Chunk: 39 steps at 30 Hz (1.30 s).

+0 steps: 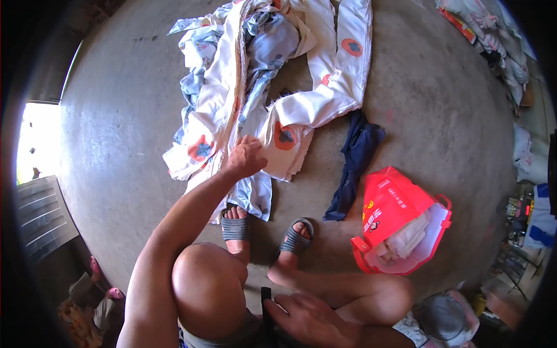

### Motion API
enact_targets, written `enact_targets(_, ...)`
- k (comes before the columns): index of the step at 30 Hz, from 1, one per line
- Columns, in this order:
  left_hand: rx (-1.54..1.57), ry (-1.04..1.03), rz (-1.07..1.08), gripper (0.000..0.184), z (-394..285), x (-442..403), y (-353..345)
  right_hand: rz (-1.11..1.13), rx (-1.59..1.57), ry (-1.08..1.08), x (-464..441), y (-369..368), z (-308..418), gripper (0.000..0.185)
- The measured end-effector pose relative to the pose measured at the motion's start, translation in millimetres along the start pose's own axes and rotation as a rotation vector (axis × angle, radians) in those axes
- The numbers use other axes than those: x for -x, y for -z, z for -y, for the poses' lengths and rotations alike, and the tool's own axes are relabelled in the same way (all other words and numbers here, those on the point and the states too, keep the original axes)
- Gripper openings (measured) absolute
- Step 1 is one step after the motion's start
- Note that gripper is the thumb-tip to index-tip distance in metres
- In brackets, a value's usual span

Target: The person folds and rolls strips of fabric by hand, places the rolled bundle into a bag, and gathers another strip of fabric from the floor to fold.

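Long pieces of white cloth [331,101] with orange round prints lie heaped on the floor, mixed with blue-grey patterned cloth [278,40]. My left hand [246,158] reaches down to the near part of this heap, fingers curled on the white cloth. Low in the view, my right hand [304,319] is over my lap between my bent knees. Its thumb and fingers close near a narrow black strip [266,307], whose lower part runs out of view. A dark blue cloth [357,156] lies right of the heap.
Right of my feet, a red bag [391,203] lies with its mouth open and whitish cloth inside. Bundles [493,29] stand at the upper right, and assorted items line the right edge. A round dark mesh object [442,316] sits at the lower right. Pink items [96,269] are at lower left.
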State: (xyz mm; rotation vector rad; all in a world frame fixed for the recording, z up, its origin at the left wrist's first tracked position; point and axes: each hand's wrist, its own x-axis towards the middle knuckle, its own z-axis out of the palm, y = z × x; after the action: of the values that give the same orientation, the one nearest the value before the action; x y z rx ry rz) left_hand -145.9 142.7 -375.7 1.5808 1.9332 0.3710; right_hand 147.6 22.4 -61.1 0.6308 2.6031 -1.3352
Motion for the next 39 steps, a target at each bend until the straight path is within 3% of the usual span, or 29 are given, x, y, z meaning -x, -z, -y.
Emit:
enact_targets(2, 0.020, -0.223, -0.115, 0.045, -8.8, 6.0, -5.4, 0.015, 0.018, 0.000, -2.2, 1.4, -1.1, 0.039)
enact_targets(6, 0.031, -0.602, -0.174, 0.038, -49.8, 23.5, 3.2, 0.015, 0.002, -0.032, -5.4, -4.0, -4.8, 0.037)
enact_targets(11, 0.026, -0.840, -0.091, 0.039, -72.1, 58.0, -14.5, 0.014, -0.008, -0.022, -5.8, -4.2, -7.0, 0.038)
enact_targets(15, -0.004, -0.884, 0.106, 0.039, -55.5, 68.8, -22.5, -0.004, 0.046, 0.039, -5.7, -2.9, -15.7, 0.044)
enact_targets(21, -0.067, -0.635, 0.319, 0.039, -29.4, 69.5, -36.0, -0.016, 0.047, 0.035, -2.6, -1.3, -16.5, 0.043)
enact_targets(27, -0.215, -0.193, 0.272, 0.031, -5.2, 70.0, -35.5, -0.050, 0.049, 0.054, -0.7, -0.9, -18.9, 0.039)
enact_targets(30, -0.171, -0.202, 0.246, 0.030, 23.0, 68.4, -36.6, -0.060, 0.030, 0.051, 0.4, -6.7, -20.6, 0.038)
enact_targets(34, -0.006, -0.119, 0.255, 0.029, 21.5, 77.3, -27.8, -0.106, -0.031, 0.055, 0.6, -7.5, -19.3, 0.036)
enact_targets(37, 0.537, 0.073, 0.404, 0.029, 9.0, 91.6, -4.1, -0.083, 0.046, 0.058, 3.6, -12.5, -18.6, 0.033)
enact_targets(39, 0.834, 0.268, 0.386, 0.029, -19.0, 104.2, 16.7, 0.046, 0.044, 0.006, 5.4, -8.9, -16.1, 0.034)
